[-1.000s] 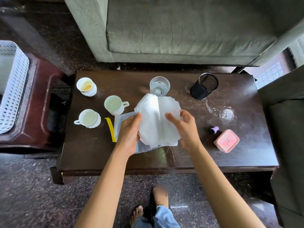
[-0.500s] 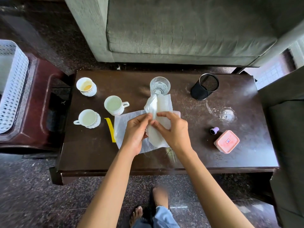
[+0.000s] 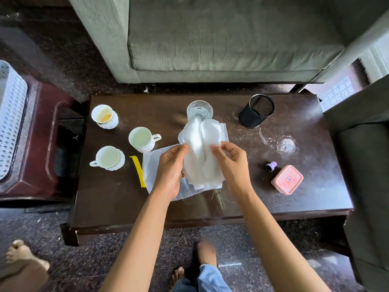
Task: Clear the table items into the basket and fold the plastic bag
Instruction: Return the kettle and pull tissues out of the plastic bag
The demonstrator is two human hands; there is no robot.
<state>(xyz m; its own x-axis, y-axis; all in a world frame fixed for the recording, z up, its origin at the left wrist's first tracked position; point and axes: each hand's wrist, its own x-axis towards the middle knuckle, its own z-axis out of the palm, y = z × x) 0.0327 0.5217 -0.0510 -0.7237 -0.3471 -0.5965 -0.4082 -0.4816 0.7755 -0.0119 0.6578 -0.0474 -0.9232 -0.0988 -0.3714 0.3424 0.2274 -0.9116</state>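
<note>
A white plastic bag (image 3: 201, 152) is bunched upright over the middle of the dark wooden table (image 3: 252, 203). My left hand (image 3: 170, 165) pinches its left edge and my right hand (image 3: 230, 159) pinches its right edge. Under it lies a clear zip pouch (image 3: 153, 165) with a yellow strip (image 3: 137, 173). A white perforated basket (image 3: 10, 123) stands on a stool at the far left. On the table stand three white cups (image 3: 105, 115), (image 3: 142, 139), (image 3: 108, 158), a water glass (image 3: 199, 109), a black mesh pen holder (image 3: 257, 110), a pink lidded box (image 3: 287, 179) and a small purple cap (image 3: 271, 166).
A grey-green sofa (image 3: 221, 39) stands behind the table and a dark armchair (image 3: 366, 165) to its right. A glass lid or coaster (image 3: 287, 144) lies right of the middle. Another person's bare foot (image 3: 21, 256) shows at bottom left; my own feet are below the table's near edge.
The hands came together, folding the bag narrow half a second ago, and have now moved apart again, each holding one edge of the bunched bag.
</note>
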